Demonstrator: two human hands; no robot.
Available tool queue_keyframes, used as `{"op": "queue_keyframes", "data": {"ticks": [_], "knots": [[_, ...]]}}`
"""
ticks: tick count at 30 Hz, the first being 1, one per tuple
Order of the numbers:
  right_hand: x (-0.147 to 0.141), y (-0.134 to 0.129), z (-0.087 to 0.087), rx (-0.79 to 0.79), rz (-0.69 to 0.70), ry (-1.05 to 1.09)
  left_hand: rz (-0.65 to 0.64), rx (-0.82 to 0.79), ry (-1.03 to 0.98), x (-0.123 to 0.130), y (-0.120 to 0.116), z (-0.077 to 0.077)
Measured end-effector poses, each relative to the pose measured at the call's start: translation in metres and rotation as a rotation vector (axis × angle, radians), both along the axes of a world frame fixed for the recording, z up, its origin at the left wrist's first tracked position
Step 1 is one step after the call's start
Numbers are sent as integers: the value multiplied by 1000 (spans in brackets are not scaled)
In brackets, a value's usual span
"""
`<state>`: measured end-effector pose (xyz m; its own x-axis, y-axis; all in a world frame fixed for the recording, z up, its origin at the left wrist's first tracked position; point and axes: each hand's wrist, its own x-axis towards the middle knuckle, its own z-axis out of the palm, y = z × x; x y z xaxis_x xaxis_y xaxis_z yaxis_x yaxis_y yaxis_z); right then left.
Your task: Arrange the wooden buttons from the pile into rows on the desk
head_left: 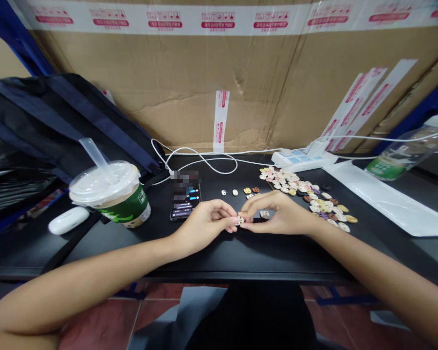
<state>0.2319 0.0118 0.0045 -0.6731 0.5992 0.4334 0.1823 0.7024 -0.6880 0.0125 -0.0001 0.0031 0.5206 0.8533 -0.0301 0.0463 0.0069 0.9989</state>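
Observation:
Just above the black tabletop, both of my hands meet on one small white oval piece (240, 220) with dark face-like marks. My left hand (208, 221) pinches its left side between thumb and fingers. From the other side, the fingertips of my right hand (281, 214) close on it too. Another white piece (264, 214) shows between the thumb and fingers of my right hand, apparently on the table. Beyond my hands, several similar pieces lie apart, among them a yellow piece (247, 190) and a brown piece (255, 190).
A pile of mixed pieces (288, 182) spreads at the right, near a white power strip (302, 159) and a white tray (387, 199). At the left are a phone (185, 197), a lidded drink cup (127, 204), a white mouse (68, 220) and a backpack (76, 116). Cardboard (175, 82) stands behind.

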Motion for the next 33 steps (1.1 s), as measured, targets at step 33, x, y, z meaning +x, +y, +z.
{"op": "queue_keyframes", "data": {"ticks": [33], "knots": [[18,12,13,366,-204,-429,-22,1135,1118,-13,8,-5]]}}
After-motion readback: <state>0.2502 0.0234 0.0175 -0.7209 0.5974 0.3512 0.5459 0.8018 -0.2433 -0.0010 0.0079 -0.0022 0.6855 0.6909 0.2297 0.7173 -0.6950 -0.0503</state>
